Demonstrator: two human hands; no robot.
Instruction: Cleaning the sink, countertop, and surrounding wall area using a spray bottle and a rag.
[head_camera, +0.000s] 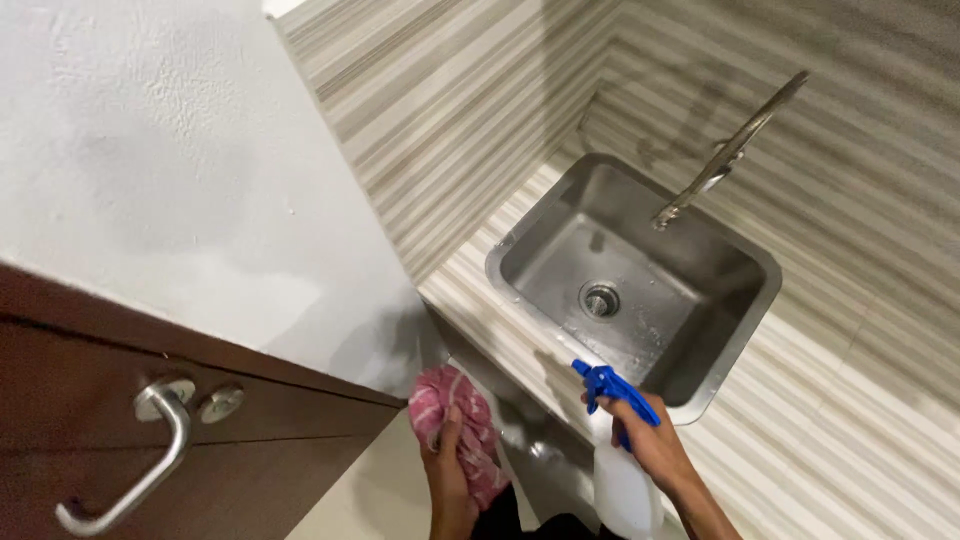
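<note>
Head view: I see my left hand (447, 470) at 6 o'clock, fingers clenched on a pink cloth (455, 425). My right hand (655, 445) at 5 o'clock grips a white spray bottle (622, 480) with a blue trigger, just before the steel sink (520, 245) in the striped bench (820, 440).
</note>
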